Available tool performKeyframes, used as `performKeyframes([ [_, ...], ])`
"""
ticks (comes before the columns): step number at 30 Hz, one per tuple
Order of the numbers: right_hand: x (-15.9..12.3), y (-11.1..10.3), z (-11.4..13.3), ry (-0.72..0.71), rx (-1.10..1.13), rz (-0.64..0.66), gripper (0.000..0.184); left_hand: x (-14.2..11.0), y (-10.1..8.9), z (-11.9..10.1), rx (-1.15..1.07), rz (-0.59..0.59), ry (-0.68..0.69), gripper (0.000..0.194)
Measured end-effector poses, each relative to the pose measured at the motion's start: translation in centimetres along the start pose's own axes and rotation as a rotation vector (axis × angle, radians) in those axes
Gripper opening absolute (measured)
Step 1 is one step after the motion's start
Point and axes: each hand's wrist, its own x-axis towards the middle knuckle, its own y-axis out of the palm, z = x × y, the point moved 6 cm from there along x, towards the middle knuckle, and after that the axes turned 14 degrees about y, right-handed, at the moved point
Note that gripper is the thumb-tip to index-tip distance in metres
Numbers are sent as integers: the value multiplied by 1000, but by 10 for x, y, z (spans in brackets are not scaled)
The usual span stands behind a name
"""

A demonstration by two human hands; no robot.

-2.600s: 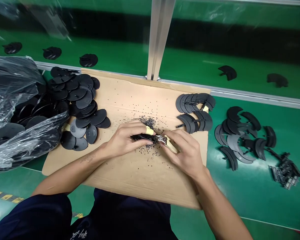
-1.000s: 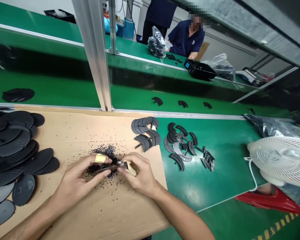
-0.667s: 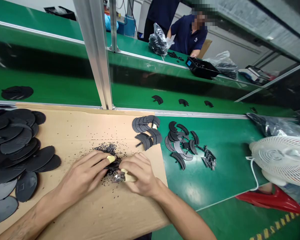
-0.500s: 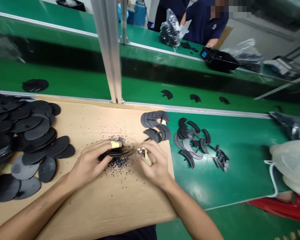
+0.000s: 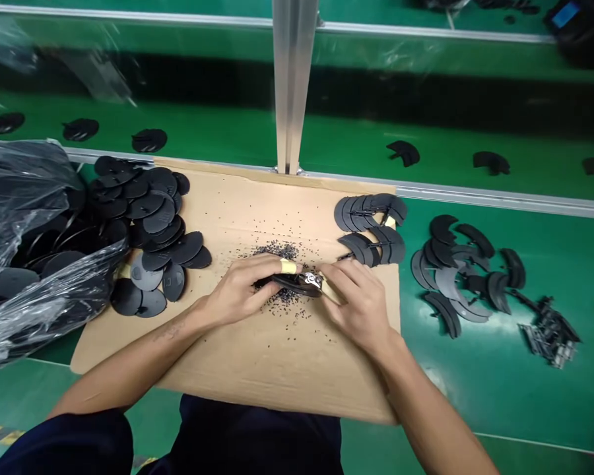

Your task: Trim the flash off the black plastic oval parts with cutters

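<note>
The left hand (image 5: 242, 287), nearly closed, is pinching a black part (image 5: 294, 286); the right hand (image 5: 360, 300) is gripping a metal tool (image 5: 313, 280) against it, above scattered black bits (image 5: 278, 249).

- A factory workshop.
- Metal post (image 5: 290, 86) standing at the far edge of the bench (image 5: 505, 396).
- Black parts (image 5: 149, 140) spaced along a green strip (image 5: 218, 142) beyond that edge.
- Bulging plastic bag (image 5: 24, 173) at the left end.
- Yellow-black floor marking (image 5: 0, 434) past the near edge.

Thin black rounded part (image 5: 296, 286), nearly edge-on above the cardboard (image 5: 257, 369), pale-handled silvery nippers (image 5: 313, 280) at its right end
</note>
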Motion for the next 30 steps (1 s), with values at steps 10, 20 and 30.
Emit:
performKeyframes([
  [10,0,-3,6,-38,-73,-40,16,-1,0,0,9,0,9,37],
  [20,-1,-7,9,-62,-111,9,17,-3,1,0,-13,4,14,41],
  [30,-1,-8,13,-92,-211,-51,14,0,0,-2,-5,12,47,47],
])
